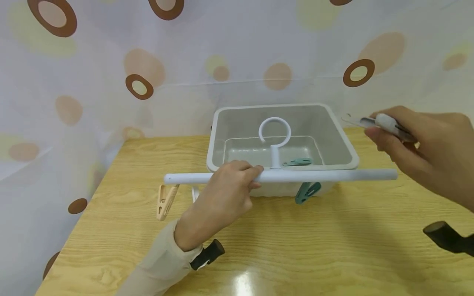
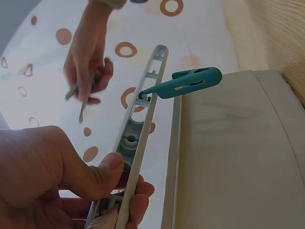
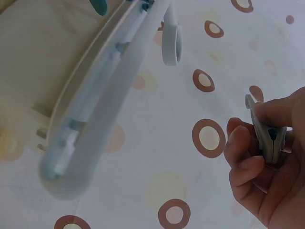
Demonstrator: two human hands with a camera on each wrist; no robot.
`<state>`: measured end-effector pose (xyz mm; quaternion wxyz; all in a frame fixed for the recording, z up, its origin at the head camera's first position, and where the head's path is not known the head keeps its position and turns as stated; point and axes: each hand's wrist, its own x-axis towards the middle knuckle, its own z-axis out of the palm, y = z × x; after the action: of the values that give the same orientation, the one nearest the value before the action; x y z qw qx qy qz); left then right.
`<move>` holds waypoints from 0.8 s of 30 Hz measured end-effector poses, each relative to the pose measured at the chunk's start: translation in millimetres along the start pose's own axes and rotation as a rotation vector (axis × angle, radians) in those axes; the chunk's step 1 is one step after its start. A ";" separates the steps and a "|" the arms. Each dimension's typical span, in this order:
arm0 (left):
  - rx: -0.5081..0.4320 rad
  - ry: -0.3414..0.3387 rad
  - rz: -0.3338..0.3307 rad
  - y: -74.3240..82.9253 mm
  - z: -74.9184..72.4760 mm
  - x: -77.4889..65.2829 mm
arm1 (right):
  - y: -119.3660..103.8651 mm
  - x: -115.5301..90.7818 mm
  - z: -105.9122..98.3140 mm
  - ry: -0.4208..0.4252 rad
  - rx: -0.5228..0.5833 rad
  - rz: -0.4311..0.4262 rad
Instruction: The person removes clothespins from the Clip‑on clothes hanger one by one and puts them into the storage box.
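My left hand (image 1: 226, 193) grips a white clothes hanger bar (image 1: 326, 175) left of its middle, thumb along its hollow underside in the left wrist view. A round hook (image 1: 289, 130) rises from the bar. Hanging from it are a beige clothespin (image 1: 161, 207) near the left end and a teal clothespin (image 2: 190, 85) right of the hand. A white piece (image 1: 195, 193) below the bar is mostly hidden by my left hand. Off the bar's right end, my right hand (image 1: 440, 144) pinches a pale grey clothespin (image 3: 267, 138) with a small hooked tip.
Behind the bar a grey plastic basin (image 1: 349, 150) stands on the wooden table (image 1: 370, 246), with another teal clothespin (image 1: 298, 162) inside. A white curtain (image 1: 237, 49) with brown and peach ovals hangs along the back and left. Black wrist mounts (image 1: 209, 254) sit on both wrists.
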<state>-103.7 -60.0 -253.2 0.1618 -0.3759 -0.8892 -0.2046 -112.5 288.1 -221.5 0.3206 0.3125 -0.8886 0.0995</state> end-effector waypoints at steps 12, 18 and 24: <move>0.013 -0.003 -0.002 -5.3 2.0 -3.8 | -51.6 119.1 24.8 -0.343 -0.044 0.011; 0.017 0.006 0.011 -8.4 2.0 -5.2 | -43.7 158.3 52.8 -0.631 -0.117 0.160; -0.001 -0.028 -0.012 -7.8 -0.2 -8.5 | -36.6 177.2 83.5 -0.902 -0.092 0.304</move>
<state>-103.8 -70.2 -258.7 0.1480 -0.3736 -0.8934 -0.2008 -238.4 140.8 -175.0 -0.1019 0.1766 -0.9782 -0.0398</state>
